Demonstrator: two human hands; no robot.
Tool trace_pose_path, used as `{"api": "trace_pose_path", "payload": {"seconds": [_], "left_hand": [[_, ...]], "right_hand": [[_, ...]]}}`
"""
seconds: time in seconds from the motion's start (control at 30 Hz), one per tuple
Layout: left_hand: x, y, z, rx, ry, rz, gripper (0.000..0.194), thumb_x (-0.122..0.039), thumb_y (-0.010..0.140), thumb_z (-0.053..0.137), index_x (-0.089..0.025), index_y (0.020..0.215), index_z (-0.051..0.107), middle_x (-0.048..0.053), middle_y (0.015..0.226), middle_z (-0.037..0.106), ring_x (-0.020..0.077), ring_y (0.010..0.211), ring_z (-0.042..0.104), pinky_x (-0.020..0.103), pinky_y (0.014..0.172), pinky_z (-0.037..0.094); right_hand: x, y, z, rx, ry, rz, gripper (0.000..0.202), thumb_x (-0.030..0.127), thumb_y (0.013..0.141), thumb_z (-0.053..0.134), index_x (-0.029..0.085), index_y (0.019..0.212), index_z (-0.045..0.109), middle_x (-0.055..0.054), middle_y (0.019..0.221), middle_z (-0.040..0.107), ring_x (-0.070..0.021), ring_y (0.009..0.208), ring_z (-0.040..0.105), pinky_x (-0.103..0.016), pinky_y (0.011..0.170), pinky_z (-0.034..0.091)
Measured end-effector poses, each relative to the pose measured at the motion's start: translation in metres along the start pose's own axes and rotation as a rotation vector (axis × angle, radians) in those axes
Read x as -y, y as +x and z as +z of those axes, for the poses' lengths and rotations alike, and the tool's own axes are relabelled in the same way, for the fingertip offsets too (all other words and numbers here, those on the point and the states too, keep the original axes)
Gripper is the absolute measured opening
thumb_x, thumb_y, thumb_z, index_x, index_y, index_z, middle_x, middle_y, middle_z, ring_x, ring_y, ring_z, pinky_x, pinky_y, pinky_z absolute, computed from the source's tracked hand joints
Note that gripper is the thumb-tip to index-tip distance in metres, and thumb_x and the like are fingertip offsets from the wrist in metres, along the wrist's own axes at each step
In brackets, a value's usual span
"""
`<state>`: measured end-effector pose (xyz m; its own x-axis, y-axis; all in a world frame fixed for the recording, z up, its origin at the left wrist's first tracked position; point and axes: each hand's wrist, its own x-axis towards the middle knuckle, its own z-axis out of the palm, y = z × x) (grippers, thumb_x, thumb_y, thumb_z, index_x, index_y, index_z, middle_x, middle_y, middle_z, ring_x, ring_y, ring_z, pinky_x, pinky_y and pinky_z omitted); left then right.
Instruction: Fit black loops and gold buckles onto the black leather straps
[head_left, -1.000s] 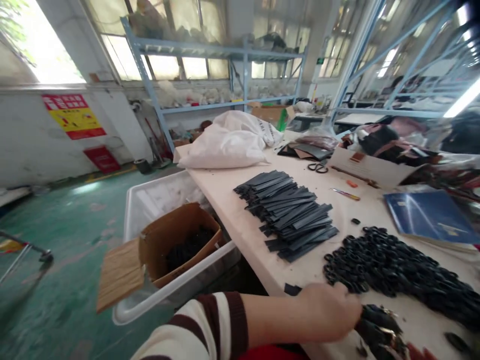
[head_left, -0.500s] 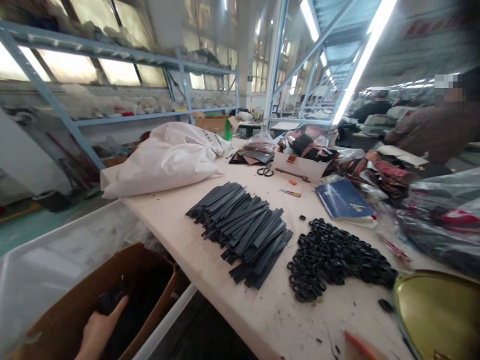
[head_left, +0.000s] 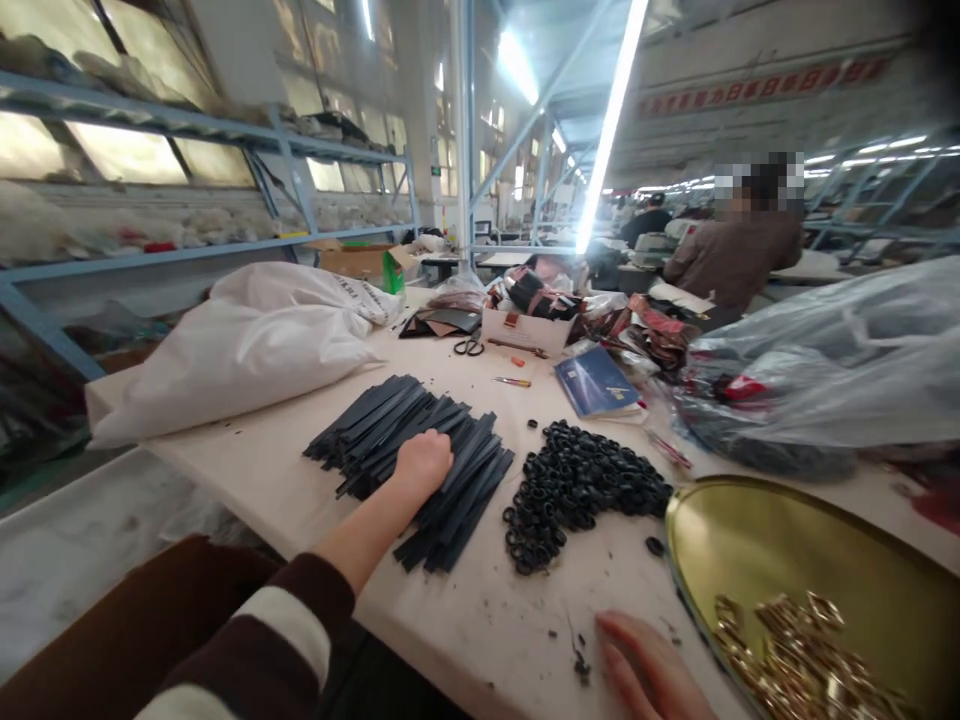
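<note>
1. In the head view, the left hand (head_left: 424, 462), below a brown-and-cream striped sleeve (head_left: 262, 632), is placed on a pile of flat, dark grey-blue strips (head_left: 375, 430). Its fingers are curled together; whether a strip is clamped cannot be told.
2. Half a second ago that hand was seen inside the brown cardboard box (head_left: 112, 620) at near left; now it is laid on the strips. By this, as a judgement, the work is shifted from the box to the pile.
3. The right hand (head_left: 649, 665), cut off by the near edge of the picture, is rested on the cream table (head_left: 465, 640), beside a round, gold-coloured metal tray (head_left: 787, 540). Its visible digits are held slightly apart, and nothing is seen between them.
4. The strips are gathered left of centre on the table, in one pile; they are too overlapped to be counted.
5. Right of them, one heap of small black rings (head_left: 581, 480) is spread, likewise uncountable. Two stray rings are found: one at the heap's far left, one near the tray.
6. In the one tray, at near right, a heap of shiny gold metal pieces (head_left: 795, 640) is held, uncounted.
7. Farther off, one blue-covered notebook (head_left: 596, 382), one pair of black-handled scissors (head_left: 469, 347) and, at left, one large white sack (head_left: 240, 350) are seen.
</note>
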<state>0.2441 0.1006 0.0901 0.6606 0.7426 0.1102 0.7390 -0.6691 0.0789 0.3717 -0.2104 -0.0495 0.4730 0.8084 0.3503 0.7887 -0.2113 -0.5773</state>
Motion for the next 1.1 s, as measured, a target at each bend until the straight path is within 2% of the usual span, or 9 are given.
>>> {"api": "trace_pose_path", "payload": {"seconds": [0.2,0.3,0.37,0.43,0.53,0.67,0.83,0.97,1.1], "left_hand": [[-0.004,0.012,-0.003,0.011,0.023,-0.015,0.022,-0.024,0.08,0.042,-0.007,0.086,0.056,0.018,0.087,0.062,0.0295,0.085,0.06,0.036,0.072,0.044],[-0.021,-0.005,-0.019,-0.051,-0.013,0.026,0.026,-0.028,0.084,0.034,-0.01,0.093,0.052,0.017,0.096,0.06,0.0278,0.092,0.057,0.035,0.076,0.042],[-0.044,-0.029,-0.026,-0.012,-0.14,0.077,0.026,-0.03,0.085,0.032,-0.015,0.094,0.05,0.008,0.088,0.061,0.0199,0.079,0.06,0.029,0.07,0.044],[-0.073,-0.061,-0.025,0.292,-0.664,0.074,0.023,-0.03,0.083,0.034,-0.016,0.093,0.049,0.002,0.072,0.059,0.0127,0.054,0.056,0.023,0.054,0.042],[-0.115,-0.11,-0.01,0.719,-1.286,-0.142,0.023,-0.025,0.077,0.042,-0.014,0.096,0.047,0.0,0.067,0.058,0.0068,0.043,0.048,0.017,0.042,0.035],[-0.142,-0.147,0.013,0.91,-1.602,-0.363,0.026,-0.02,0.073,0.045,-0.012,0.097,0.048,0.001,0.068,0.059,0.0051,0.045,0.049,0.014,0.041,0.035],[-0.139,-0.154,0.023,1.007,-1.704,-0.437,0.029,-0.017,0.071,0.047,-0.011,0.099,0.049,0.002,0.068,0.06,0.0057,0.046,0.051,0.014,0.041,0.037],[-0.136,-0.153,0.023,1.001,-1.727,-0.476,0.03,-0.015,0.069,0.044,-0.012,0.099,0.048,0.002,0.068,0.061,0.0057,0.045,0.051,0.014,0.04,0.036],[-0.135,-0.156,0.023,1.014,-1.724,-0.469,0.032,-0.015,0.067,0.045,-0.012,0.099,0.049,0.002,0.067,0.06,0.0062,0.045,0.051,0.015,0.041,0.036]], "right_hand": [[0.026,0.001,-0.007,-0.056,0.038,0.113,0.026,0.032,0.085,0.044,0.02,0.103,0.059,-0.008,0.105,0.064,-0.0223,0.1,0.057,-0.039,0.088,0.046],[0.021,0.022,-0.024,-0.086,-0.089,0.076,0.027,0.024,0.086,0.04,0.017,0.108,0.055,-0.01,0.109,0.06,-0.0192,0.102,0.054,-0.032,0.087,0.044],[0.01,0.045,-0.041,-0.068,-0.327,0.084,0.026,0.022,0.086,0.042,0.018,0.107,0.056,-0.01,0.106,0.06,-0.0194,0.098,0.055,-0.031,0.083,0.042],[-0.002,0.068,-0.056,-0.017,-0.528,0.145,0.024,0.022,0.085,0.045,0.017,0.104,0.059,-0.011,0.095,0.063,-0.0224,0.088,0.057,-0.034,0.075,0.041],[-0.017,0.091,-0.068,0.037,-0.584,0.149,0.017,0.019,0.081,0.049,0.012,0.081,0.064,-0.015,0.08,0.062,-0.0263,0.079,0.057,-0.037,0.069,0.036],[-0.024,0.091,-0.068,0.118,-0.613,0.097,0.016,0.013,0.08,0.048,0.011,0.074,0.063,-0.016,0.082,0.061,-0.0269,0.08,0.055,-0.037,0.069,0.033],[-0.014,0.079,-0.065,0.206,-0.57,0.037,0.018,0.012,0.081,0.045,0.012,0.083,0.062,-0.013,0.084,0.06,-0.0243,0.081,0.055,-0.035,0.072,0.035],[0.008,0.068,-0.062,0.147,-0.162,0.117,0.025,0.022,0.085,0.041,0.017,0.103,0.057,-0.007,0.088,0.06,-0.0189,0.078,0.055,-0.03,0.07,0.039],[0.028,0.049,-0.056,0.05,0.664,0.514,0.023,0.039,0.079,0.052,0.019,0.087,0.058,-0.001,0.074,0.059,-0.0155,0.066,0.053,-0.027,0.061,0.041]]}}
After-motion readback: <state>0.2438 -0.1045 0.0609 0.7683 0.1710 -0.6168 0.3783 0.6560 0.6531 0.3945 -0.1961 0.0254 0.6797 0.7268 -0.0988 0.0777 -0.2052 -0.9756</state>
